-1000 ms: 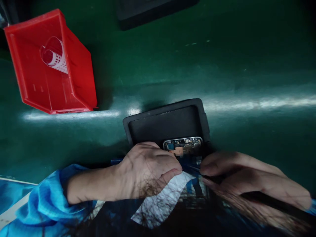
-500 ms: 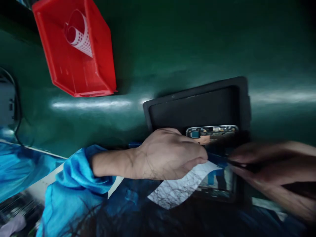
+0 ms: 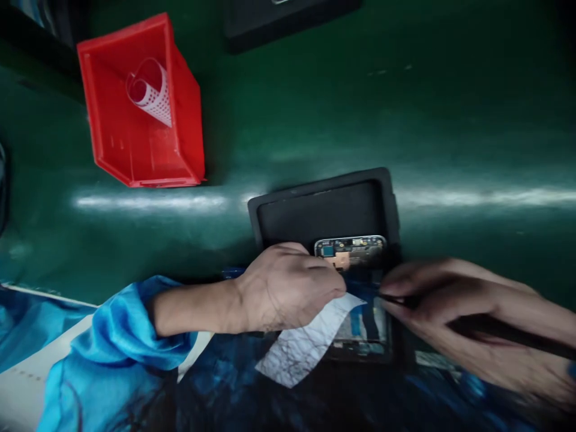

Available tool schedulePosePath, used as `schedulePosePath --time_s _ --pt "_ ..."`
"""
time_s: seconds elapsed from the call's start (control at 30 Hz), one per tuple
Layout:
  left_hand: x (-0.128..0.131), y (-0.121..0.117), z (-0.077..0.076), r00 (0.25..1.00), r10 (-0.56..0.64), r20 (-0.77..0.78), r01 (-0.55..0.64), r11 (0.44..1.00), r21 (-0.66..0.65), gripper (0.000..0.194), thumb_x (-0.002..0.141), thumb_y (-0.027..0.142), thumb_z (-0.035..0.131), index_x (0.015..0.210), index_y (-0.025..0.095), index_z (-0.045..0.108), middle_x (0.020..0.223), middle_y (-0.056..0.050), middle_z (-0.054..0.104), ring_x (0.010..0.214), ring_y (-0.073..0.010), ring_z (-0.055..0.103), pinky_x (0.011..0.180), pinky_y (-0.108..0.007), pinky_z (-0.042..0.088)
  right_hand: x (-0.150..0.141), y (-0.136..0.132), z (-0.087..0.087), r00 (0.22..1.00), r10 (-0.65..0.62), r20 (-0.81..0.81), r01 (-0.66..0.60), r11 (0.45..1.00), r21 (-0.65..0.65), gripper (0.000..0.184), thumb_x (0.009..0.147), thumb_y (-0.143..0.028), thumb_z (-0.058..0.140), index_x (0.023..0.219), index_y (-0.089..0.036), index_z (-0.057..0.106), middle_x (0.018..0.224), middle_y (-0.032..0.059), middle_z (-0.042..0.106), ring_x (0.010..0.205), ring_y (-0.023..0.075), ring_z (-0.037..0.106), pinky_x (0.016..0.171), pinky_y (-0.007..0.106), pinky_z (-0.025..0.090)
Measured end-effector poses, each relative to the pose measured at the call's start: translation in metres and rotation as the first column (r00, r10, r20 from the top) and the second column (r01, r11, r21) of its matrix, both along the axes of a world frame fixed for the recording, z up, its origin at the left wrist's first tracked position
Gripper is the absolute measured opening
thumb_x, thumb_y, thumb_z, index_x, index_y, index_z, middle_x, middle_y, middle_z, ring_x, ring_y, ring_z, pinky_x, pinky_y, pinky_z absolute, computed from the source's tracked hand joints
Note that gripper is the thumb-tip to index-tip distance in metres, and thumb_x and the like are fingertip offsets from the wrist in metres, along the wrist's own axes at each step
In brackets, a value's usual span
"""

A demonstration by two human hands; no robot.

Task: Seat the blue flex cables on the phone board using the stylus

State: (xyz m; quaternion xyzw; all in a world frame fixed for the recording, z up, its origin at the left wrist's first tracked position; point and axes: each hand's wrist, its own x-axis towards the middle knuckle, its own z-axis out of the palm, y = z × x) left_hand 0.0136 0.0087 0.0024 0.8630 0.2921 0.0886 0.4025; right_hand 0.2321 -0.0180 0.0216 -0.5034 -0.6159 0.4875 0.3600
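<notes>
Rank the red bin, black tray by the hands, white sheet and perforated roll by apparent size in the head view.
1. Red bin and black tray: unsure which looks larger, as the left hand hides part of the tray.
2. White sheet
3. Perforated roll

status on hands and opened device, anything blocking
Left hand against white sheet. Right hand holding slim dark tool. Opened device over black tray, partly hidden by left hand, sheet.

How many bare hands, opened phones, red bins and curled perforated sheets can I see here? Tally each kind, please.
Bare hands: 2 (left hand, right hand)
Opened phones: 1
Red bins: 1
Curled perforated sheets: 1
Total: 5
</notes>
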Motion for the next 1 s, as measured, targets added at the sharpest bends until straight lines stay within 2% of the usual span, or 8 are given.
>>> schedulePosePath --time_s 0.07,0.13,0.33,0.47,0.8,1.0 --pt "0.0 0.0 -0.002 1.0 0.014 0.019 -0.014 1.0 0.008 0.022 0.095 0.019 0.045 0.084 0.018 0.063 0.083 0.005 0.072 0.073 -0.0083 0.066 0.073 -0.024 0.044 0.0 0.006 0.001 0.997 0.072 0.011 -0.073 0.995 0.075 0.017 0.073 -0.014 0.069 0.061 -0.025 0.064 0.066 0.0014 0.071 0.06 0.0139 0.071 0.057 0.019 0.06" --pt "0.0 0.0 -0.002 0.999 0.025 0.033 -0.025 1.0 0.004 0.022 0.095 0.02 0.045 0.084 0.018 0.063 0.081 0.006 0.072 0.07 -0.008 0.065 0.072 -0.024 0.044 0.002 0.007 0.0 0.997 0.076 0.017 -0.078 0.992 0.1 0.018 0.075 -0.012 0.067 0.063 -0.024 0.063 0.066 0.0015 0.071 0.06 0.0142 0.071 0.056 0.02 0.06" --pt "-0.001 -0.001 -0.005 0.998 0.032 0.056 -0.035 0.998 0.054 0.015 0.093 0.021 0.051 0.084 0.019 0.063 0.081 0.007 0.071 0.071 -0.0069 0.063 0.073 -0.022 0.044 0.006 -0.001 -0.01 0.997 0.072 0.027 -0.074 0.993 0.087 0.018 0.073 -0.009 0.068 0.067 -0.025 0.062 0.072 0.0021 0.07 0.064 0.0158 0.072 0.058 0.021 0.061" --pt "-0.001 0.0 -0.005 0.999 -0.003 0.034 -0.001 0.995 0.096 0.012 0.09 0.019 0.053 0.085 0.02 0.064 0.08 0.006 0.071 0.069 -0.0085 0.062 0.073 -0.023 0.046 0.008 -0.001 -0.014 0.995 0.102 0.016 -0.103 0.991 0.089 0.018 0.073 -0.008 0.067 0.07 -0.025 0.062 0.076 0.0035 0.07 0.068 0.0184 0.072 0.059 0.025 0.063" --pt "0.001 0.005 -0.003 0.997 -0.024 0.068 0.018 0.996 0.091 0.011 0.082 0.008 0.059 0.081 0.018 0.063 0.081 0.005 0.072 0.068 -0.0092 0.064 0.069 -0.027 0.047 0.003 0.01 -0.01 0.996 0.084 -0.009 -0.083 0.991 0.108 0.018 0.08 -0.016 0.065 0.063 -0.024 0.063 0.066 0.0039 0.071 0.059 0.0169 0.072 0.052 0.021 0.061" --pt "0.0 0.004 -0.003 0.997 -0.03 0.073 0.024 0.996 0.085 0.008 0.082 0.01 0.06 0.082 0.018 0.062 0.081 0.005 0.071 0.068 -0.0088 0.063 0.069 -0.028 0.047 -0.003 0.011 -0.005 0.998 0.055 -0.036 -0.052 0.996 0.066 0.024 0.081 -0.024 0.065 0.057 -0.025 0.066 0.061 0.0045 0.071 0.054 0.0181 0.071 0.048 0.021 0.06"
